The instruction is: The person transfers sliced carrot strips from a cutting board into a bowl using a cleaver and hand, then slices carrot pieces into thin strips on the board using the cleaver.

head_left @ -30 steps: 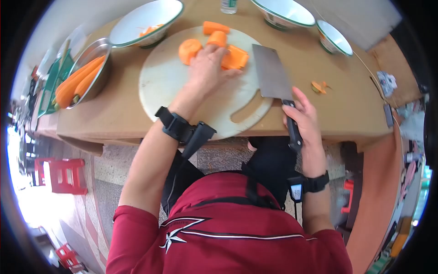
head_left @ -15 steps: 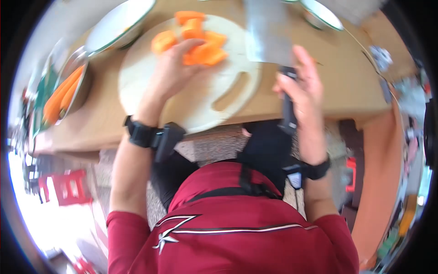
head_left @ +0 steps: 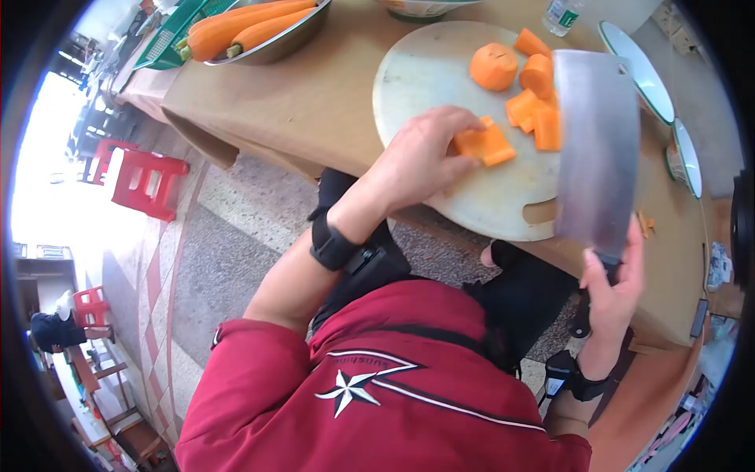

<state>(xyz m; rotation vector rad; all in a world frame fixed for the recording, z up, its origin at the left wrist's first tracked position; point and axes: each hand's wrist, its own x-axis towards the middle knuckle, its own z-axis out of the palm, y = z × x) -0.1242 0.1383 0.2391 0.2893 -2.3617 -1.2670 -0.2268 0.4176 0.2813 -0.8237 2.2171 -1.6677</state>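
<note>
My left hand [head_left: 432, 153] is closed around a cut carrot piece [head_left: 489, 143] on the round cutting board [head_left: 409, 71], thumb and fingers on its left end. In my right hand [head_left: 617, 283] is a cleaver [head_left: 598, 149], gripped by its dark handle. The broad blade is raised over the board's right side and covers part of it. Beyond my left hand lie more carrot chunks: a thick round stub [head_left: 494, 67] and several smaller pieces [head_left: 536, 108] close to the blade.
A metal bowl of whole carrots [head_left: 259, 31] stands at the back left beside a green basket [head_left: 169, 39]. White enamel dishes [head_left: 641, 71] line the right edge, near a plastic bottle [head_left: 561, 16]. A red stool [head_left: 145, 179] is on the floor at left.
My view has turned, so the board appears further right. My left hand has drawn a carrot piece away from the pile, towards me. The cleaver remains in my right hand.
</note>
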